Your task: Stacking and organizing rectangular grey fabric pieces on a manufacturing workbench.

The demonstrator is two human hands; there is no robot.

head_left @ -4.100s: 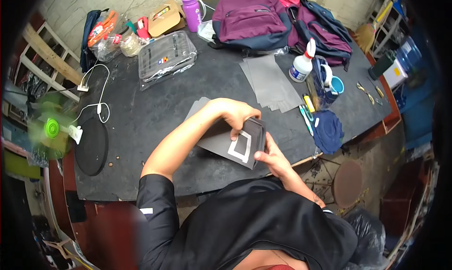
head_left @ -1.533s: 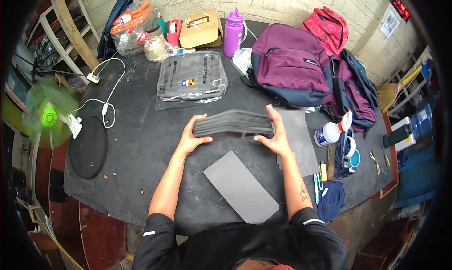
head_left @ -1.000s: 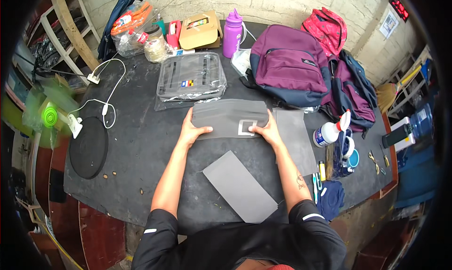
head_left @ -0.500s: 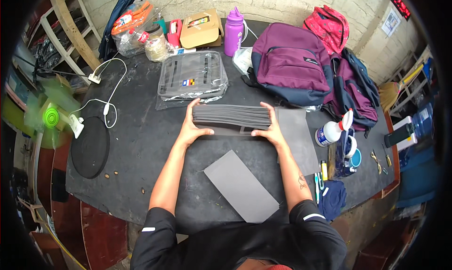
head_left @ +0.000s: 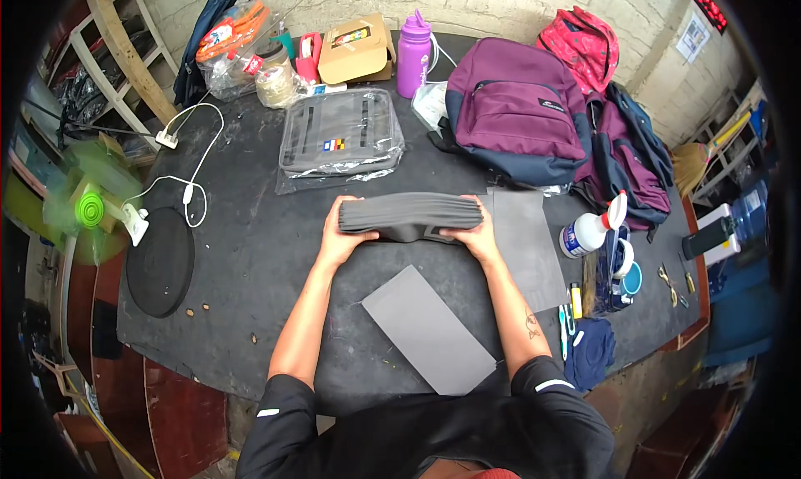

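Observation:
Between my two hands is a thick stack of dark grey sheets, its layered edges facing me and its middle bowed upward. My left hand grips the stack's left end, thumb against the near side. At the right end my right hand holds it the same way, the fingers partly hidden behind the sheets. Closer to me a grey rectangular panel lies slanted on the black table. To the right of my right forearm rests a larger flat grey sheet.
A clear-wrapped grey case lies beyond the stack. Purple backpacks, a purple bottle and a cardboard box stand farther back. Right: a white spray bottle and dark cloth. Left: a green fan, cables and a black disc.
The stack was nearly flat and is now bent, its middle arched up. My fingers have curled more closely around its ends. The slanted panel stays in place.

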